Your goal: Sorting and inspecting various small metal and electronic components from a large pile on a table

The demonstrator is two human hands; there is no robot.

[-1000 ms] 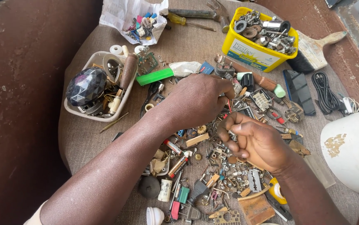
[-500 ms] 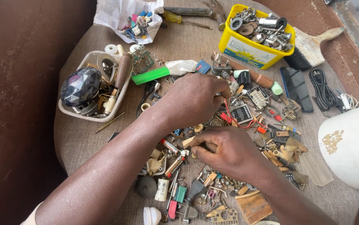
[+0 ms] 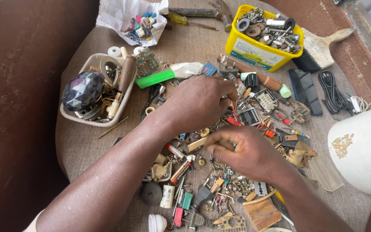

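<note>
A round table covered in brown woven cloth (image 3: 194, 43) stands against dark reddish-brown walls, its top strewn with small electronic parts, screws and scraps (image 3: 220, 184). Near the middle of that litter, the left hand (image 3: 200, 103) rests knuckles-up with fingers curled down into the parts; what it grips cannot be told. Just below it the right hand (image 3: 245, 152) is closed, fingertips pinched over the parts, the held piece hidden. Left of the hands sits a cream tray (image 3: 71, 118) holding a faceted dark knob (image 3: 82, 90). Beyond them stands a yellow tub (image 3: 254, 51) of metal fittings. A white rounded object (image 3: 361, 150) overhangs the table's right edge.
</note>
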